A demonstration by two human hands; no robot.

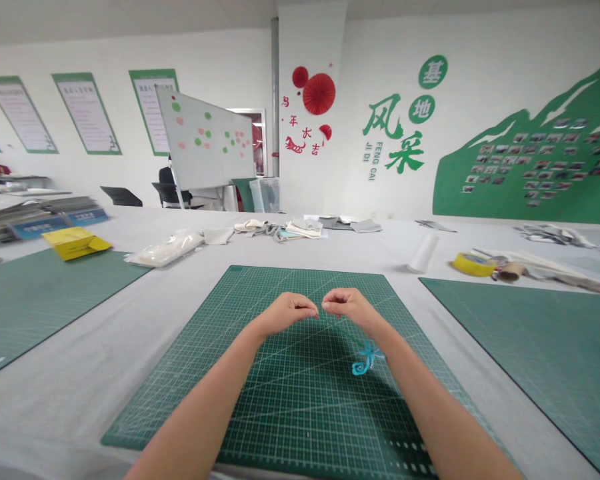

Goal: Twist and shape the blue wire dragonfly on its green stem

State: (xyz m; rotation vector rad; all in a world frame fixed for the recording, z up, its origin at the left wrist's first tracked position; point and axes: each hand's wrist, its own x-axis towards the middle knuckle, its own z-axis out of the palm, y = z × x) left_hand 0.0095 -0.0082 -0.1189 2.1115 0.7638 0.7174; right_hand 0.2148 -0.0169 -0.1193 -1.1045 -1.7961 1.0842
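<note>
Blue wire piece [366,361] hangs down under my right hand [347,303], just above the green cutting mat [290,407]. It looks twisty and curls at the bottom end. It may be a fuzzy stick, but it is too small for me to be sure. My right hand has its fingers pinched shut, and a thin line seems to go from them down to the blue piece, so I think I am holding it by its top. My left hand [287,311] is right beside it, fingers pinched shut too, with the tips of both hands nearly touching. I cannot tell if my left fingers hold anything. Both hands are up over the middle of the mat. Far to my right sits a yellow tape roll [473,264], with a white roll [423,253] near it. Far to my left lies a yellow box [75,242]
</note>
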